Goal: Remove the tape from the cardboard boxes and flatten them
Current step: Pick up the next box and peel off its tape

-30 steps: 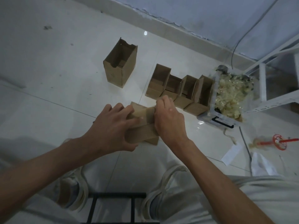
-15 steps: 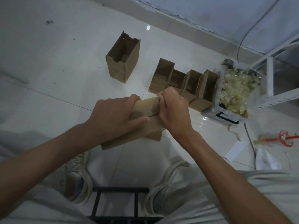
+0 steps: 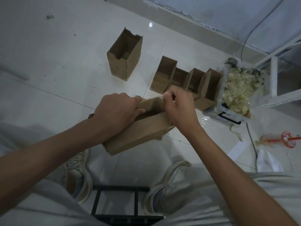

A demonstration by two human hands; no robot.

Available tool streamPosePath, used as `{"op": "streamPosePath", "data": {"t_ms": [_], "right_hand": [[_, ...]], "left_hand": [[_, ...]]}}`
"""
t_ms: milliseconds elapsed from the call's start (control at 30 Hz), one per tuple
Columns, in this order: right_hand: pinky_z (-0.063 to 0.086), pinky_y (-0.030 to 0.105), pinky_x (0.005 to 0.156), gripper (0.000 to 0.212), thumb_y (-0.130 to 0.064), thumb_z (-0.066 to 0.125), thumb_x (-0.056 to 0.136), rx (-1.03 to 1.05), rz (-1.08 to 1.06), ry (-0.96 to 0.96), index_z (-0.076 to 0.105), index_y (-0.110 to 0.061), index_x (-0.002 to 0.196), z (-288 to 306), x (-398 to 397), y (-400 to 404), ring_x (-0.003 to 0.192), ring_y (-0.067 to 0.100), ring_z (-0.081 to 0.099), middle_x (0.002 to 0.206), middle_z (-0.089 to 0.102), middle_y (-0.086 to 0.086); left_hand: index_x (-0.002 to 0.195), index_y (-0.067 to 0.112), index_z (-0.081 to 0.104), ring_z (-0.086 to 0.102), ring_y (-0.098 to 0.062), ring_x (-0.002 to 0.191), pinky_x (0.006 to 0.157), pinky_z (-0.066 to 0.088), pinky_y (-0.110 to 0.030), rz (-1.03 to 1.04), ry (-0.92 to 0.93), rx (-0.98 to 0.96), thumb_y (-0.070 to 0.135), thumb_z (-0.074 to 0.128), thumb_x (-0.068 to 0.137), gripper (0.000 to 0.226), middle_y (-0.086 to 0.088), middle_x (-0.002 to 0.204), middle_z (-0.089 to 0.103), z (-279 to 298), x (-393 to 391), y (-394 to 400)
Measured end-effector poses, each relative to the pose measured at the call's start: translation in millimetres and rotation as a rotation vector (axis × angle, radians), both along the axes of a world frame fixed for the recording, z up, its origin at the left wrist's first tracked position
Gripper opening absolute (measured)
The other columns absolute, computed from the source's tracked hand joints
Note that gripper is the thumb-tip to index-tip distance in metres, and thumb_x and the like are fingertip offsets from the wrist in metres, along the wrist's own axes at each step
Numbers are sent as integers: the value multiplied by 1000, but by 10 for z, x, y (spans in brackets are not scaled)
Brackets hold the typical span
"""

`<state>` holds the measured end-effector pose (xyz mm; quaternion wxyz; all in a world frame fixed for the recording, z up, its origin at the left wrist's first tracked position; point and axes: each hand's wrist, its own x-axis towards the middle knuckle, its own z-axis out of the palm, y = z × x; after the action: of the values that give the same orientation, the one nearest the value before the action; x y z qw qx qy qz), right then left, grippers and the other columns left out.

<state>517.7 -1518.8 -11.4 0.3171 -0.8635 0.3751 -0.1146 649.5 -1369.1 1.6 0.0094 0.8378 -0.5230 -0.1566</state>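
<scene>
Pinching clear tape [image 3: 160,97] at the box [image 3: 138,134] far end, the right hand [image 3: 179,110] sat beyond the left hand [image 3: 117,113], whose grip clamped the box along its length.

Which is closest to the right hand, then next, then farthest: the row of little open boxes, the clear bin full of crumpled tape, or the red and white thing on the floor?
From the right hand, in the head view:
1. Row of little open boxes, just beyond the fingers.
2. Clear bin of crumpled tape, to the hand's right.
3. Red and white thing, far right on the floor.
</scene>
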Motion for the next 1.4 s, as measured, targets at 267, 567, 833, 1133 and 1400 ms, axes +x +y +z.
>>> {"op": "streamPosePath", "data": {"t_ms": [267, 567, 833, 1133, 1400], "right_hand": [[55, 30, 60, 33, -57, 49, 105, -67, 96, -64, 55, -26, 96, 19, -37, 97, 69, 3, 63, 79, 62, -16], [58, 42, 66, 25, -35, 55, 107, -244, 224, -154, 63, -20, 89, -25, -56, 123, 75, 15, 64, 87, 68, -5], [62, 37, 78, 13, -24, 63, 104, 76, 89, -293, 65, -25, 92, 62, -71, 313, 89, 7, 69, 92, 72, -12], [50, 12, 70, 18, -21, 60, 105, 172, -68, -315, 64, -13, 90, 141, -66, 483, 80, 1, 62, 80, 61, -20], [52, 18, 78, 22, -14, 59, 106, 511, -191, -373, 68, -19, 86, 243, -28, 489, 94, 2, 68, 97, 77, -13]], "left_hand": [[128, 23, 57, 52, -16, 71, 66, 37, -30, 6, -138, -58, 57, 33, 106, 47, 0, 97, 70, 25, 119, 2], [152, 29, 39, 62, -20, 113, 91, 50, -37, 128, 281, -140, 85, 36, 83, 89, 2, 141, 58, -99, 82, 24], [154, 54, 20, 33, -39, 148, 113, 41, -64, 183, 512, -202, 97, 46, 65, 103, -3, 170, 15, -302, 73, 43], [130, 38, 50, 54, -24, 115, 94, 59, -49, 233, 477, -448, 77, 58, 78, 65, 2, 140, 40, -263, -96, 87], [131, 41, 50, 46, -24, 126, 99, 51, -59, 178, 298, -487, 77, 59, 78, 64, 0, 147, 40, -166, -34, 79]]}}
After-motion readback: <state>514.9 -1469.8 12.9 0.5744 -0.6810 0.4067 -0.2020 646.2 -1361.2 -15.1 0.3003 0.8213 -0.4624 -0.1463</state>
